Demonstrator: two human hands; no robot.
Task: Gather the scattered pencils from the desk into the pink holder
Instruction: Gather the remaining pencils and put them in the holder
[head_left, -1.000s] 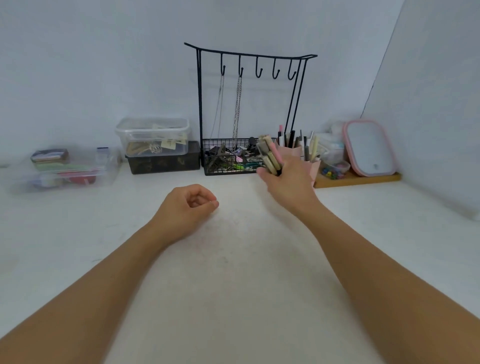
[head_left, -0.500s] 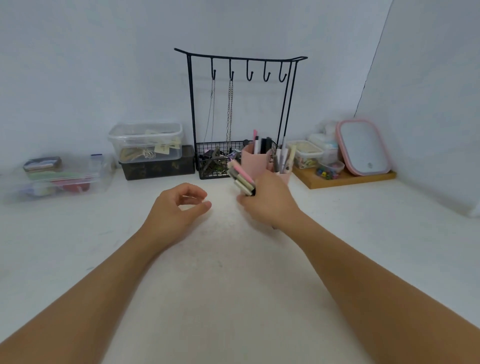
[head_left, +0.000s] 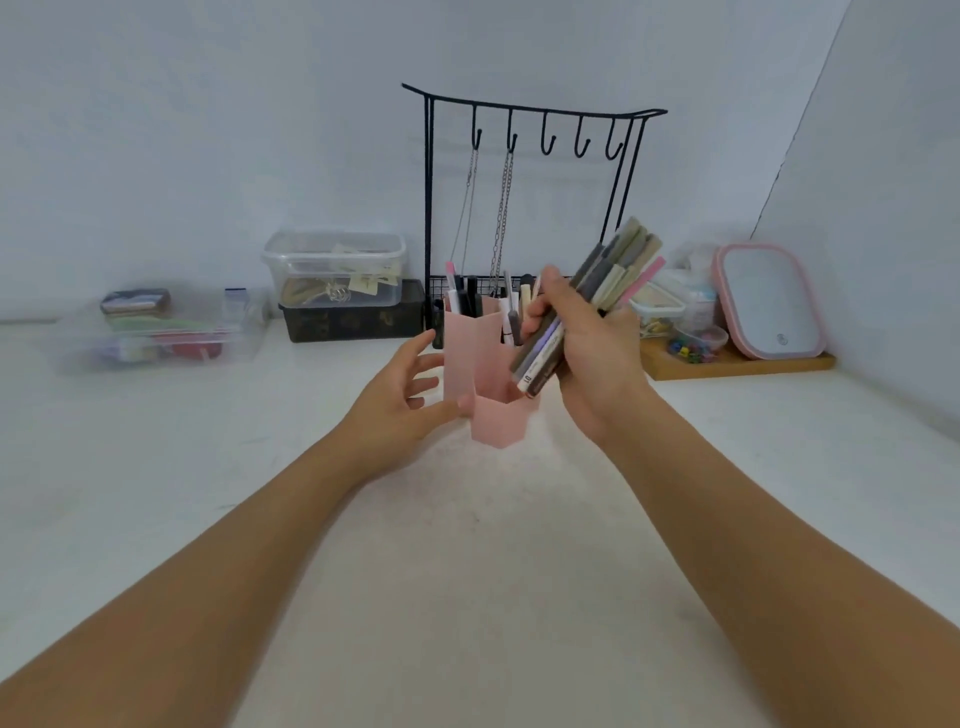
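The pink holder (head_left: 470, 351), made of hexagonal tubes of different heights, stands on the white desk in the middle of the head view, with a few pens upright in its rear tubes. My right hand (head_left: 592, 358) is shut on a bundle of pencils (head_left: 608, 280) in grey, olive and pink, held slanted just right of and above the holder, lower ends over its low front tube. My left hand (head_left: 402, 397) is open at the holder's left side, with the thumb touching the low front tube.
A black wire hook stand (head_left: 530, 171) with hanging chains rises behind the holder. Clear boxes (head_left: 335, 270) sit at back left, a flat clear case (head_left: 156, 332) further left. A pink-framed mirror (head_left: 769, 301) and small containers rest on a wooden tray (head_left: 737, 364) at right.
The holder now stands closer on the desk. My right hand has tilted the bundle so its tops point up and right. My left hand has opened and come up beside the holder.
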